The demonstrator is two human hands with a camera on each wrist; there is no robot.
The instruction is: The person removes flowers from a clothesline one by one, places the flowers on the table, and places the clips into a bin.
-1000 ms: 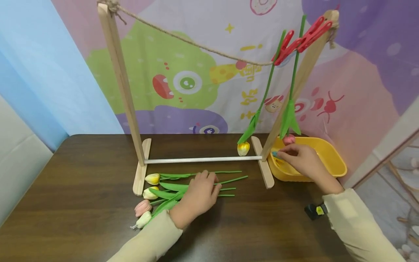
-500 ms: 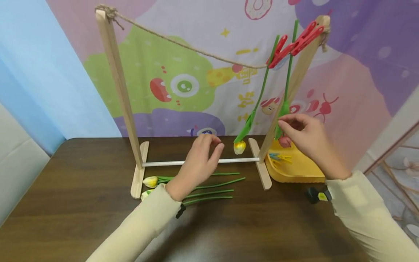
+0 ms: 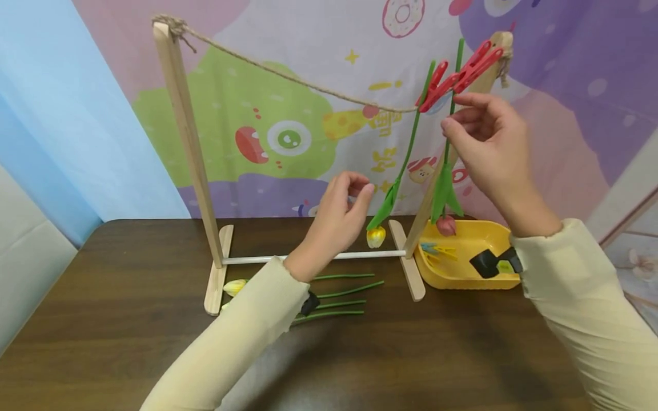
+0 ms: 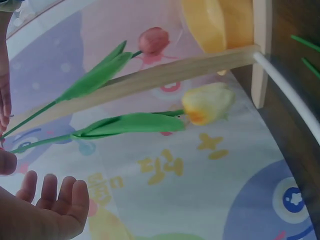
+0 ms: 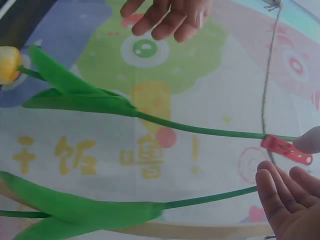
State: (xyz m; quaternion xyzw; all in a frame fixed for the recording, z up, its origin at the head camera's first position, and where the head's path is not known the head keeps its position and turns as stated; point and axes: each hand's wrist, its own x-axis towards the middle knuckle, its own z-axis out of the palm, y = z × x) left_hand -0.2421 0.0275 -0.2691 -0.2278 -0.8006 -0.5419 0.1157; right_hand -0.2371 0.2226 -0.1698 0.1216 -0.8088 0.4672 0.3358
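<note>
In front of the pale wooden frame (image 3: 187,142), green-stemmed artificial tulips (image 3: 236,287) are lying on the dark brown desk (image 3: 77,319). The left hand (image 3: 339,211) is hovering before the frame's middle, fingers loosely bent, pinching nothing. Near the frame's right post, a yellow-and-white tulip (image 3: 388,201) is hanging head-down; a careless knuckle could knock it loose. By that post, the right hand (image 3: 493,142) is hovering, thumb and fingers parted; I can't tell whether it's touching the pink tulip (image 3: 442,191). Squeezing its red plastic clothespin (image 3: 478,67) could drop it into the yellow plastic basin (image 3: 452,282) right of the frame.
</note>
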